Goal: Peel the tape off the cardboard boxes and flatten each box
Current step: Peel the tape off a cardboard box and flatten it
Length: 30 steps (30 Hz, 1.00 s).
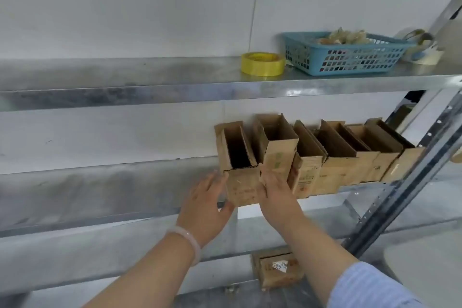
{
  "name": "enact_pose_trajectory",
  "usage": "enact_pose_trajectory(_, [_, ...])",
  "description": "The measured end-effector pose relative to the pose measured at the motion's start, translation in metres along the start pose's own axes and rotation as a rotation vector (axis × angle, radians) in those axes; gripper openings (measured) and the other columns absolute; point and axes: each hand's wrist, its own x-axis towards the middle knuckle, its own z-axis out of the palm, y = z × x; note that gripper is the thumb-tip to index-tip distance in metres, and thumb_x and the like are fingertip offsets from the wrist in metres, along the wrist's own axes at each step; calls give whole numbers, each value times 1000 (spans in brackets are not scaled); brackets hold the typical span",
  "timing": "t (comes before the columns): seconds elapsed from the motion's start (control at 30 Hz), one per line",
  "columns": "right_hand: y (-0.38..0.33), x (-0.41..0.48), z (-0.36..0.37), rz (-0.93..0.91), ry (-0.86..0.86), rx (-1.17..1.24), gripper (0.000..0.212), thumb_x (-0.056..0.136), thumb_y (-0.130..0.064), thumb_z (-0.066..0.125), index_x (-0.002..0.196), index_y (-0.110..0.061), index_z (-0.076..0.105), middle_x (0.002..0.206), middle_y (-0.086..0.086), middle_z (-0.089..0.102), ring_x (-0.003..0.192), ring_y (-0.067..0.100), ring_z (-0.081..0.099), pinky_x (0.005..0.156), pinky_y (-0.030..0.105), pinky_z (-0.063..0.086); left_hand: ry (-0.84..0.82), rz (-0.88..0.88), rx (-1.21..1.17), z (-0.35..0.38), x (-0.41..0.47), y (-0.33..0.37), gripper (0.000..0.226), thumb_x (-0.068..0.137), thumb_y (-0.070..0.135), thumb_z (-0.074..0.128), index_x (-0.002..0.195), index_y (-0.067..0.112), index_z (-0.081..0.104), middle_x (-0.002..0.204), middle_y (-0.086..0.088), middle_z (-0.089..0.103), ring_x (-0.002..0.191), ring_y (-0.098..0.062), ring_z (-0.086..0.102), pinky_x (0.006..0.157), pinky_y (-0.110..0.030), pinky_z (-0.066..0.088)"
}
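Note:
Several open-topped brown cardboard boxes stand in a row on the middle metal shelf, toward its right end. My left hand lies against the left side of the leftmost box, fingers straight, thumb by the lower front. My right hand rests flat on the front of the taller second box, right beside the first one. Its fingertips are partly hidden at the seam between the two boxes. Another small box with a white label sits on the shelf below.
On the top shelf are a yellow tape roll, a blue plastic basket holding crumpled tape, and more tape rolls at the far right. A slotted metal upright runs diagonally at the right. A pale wall is behind.

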Motion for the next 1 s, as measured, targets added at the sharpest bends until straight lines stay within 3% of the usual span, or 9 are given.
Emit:
enact_pose_trajectory(0.1, [9, 18, 15, 35, 4, 80, 52, 104, -20, 38, 152, -28, 22, 152, -2, 34, 138, 14, 33, 112, 31, 32, -2, -18, -69, 7, 24, -9, 65, 94, 48, 53, 150, 38, 22, 157, 11, 24, 145, -14, 19, 120, -36, 20])
enact_pose_trajectory(0.2, [13, 26, 31, 122, 32, 220, 57, 104, -31, 38, 152, -42, 10, 153, -5, 31, 129, 12, 39, 103, 32, 38, -12, -53, -172, 10, 47, -15, 62, 96, 46, 52, 150, 34, 25, 150, 16, 29, 139, -4, 24, 112, -20, 16])
enact_pose_trajectory(0.33, [11, 35, 44, 206, 43, 292, 52, 103, -40, 36, 147, -50, 12, 150, -6, 34, 130, 17, 41, 104, 37, 39, -95, -143, -414, 10, 69, -26, 44, 95, 47, 53, 122, 63, 23, 113, 43, 26, 100, 31, 29, 74, 12, 26])
enact_pose_trajectory(0.43, [1, 36, 55, 74, 0, 251, 40, 103, -32, 36, 141, -46, 32, 144, -14, 42, 128, 7, 41, 107, 31, 38, -113, -231, -605, -1, 84, -36, 42, 93, 49, 56, 104, 80, 31, 113, 38, 36, 97, 23, 48, 69, 3, 42])
enact_pose_trajectory(0.57, [-17, 43, 67, -54, -14, 255, 46, 103, -20, 38, 135, -53, 42, 145, -21, 42, 130, -3, 39, 113, 24, 35, -148, -382, -582, -19, 104, -65, 75, 84, 65, 56, 149, 41, 25, 150, 3, 36, 133, -21, 43, 104, -43, 45])
enact_pose_trajectory(0.7, [-33, 57, 86, -87, -99, 385, 41, 100, -26, 39, 125, -57, 51, 135, -25, 50, 126, -1, 45, 106, 17, 38, -281, -506, -636, -37, 118, -89, 85, 80, 61, 66, 150, 34, 26, 129, 7, 52, 104, -12, 56, 82, -29, 46])
enact_pose_trajectory(0.77, [-32, 66, 94, 34, 3, 357, 36, 101, -23, 42, 116, -53, 53, 121, -29, 49, 116, 0, 49, 101, 19, 42, -304, -566, -686, -42, 119, -104, 83, 81, 54, 69, 150, 35, 26, 122, 7, 55, 95, -9, 55, 75, -29, 47])
enact_pose_trajectory(0.87, [-20, 81, 102, 307, 132, 252, 40, 97, -27, 55, 136, -33, 47, 119, -19, 49, 112, 8, 49, 98, 27, 42, -366, -618, -743, -39, 116, -127, 82, 82, 47, 72, 149, 41, 25, 112, 14, 60, 100, -10, 57, 93, -42, 50])
enact_pose_trajectory(1.0, [-7, 84, 111, 748, 7, 752, 58, 86, -42, 71, 134, -21, 46, 122, -1, 60, 105, 17, 57, 90, 33, 48, -422, -678, -915, -31, 106, -146, 73, 87, 35, 71, 148, 38, 30, 118, 4, 64, 108, -20, 62, 99, -48, 49])
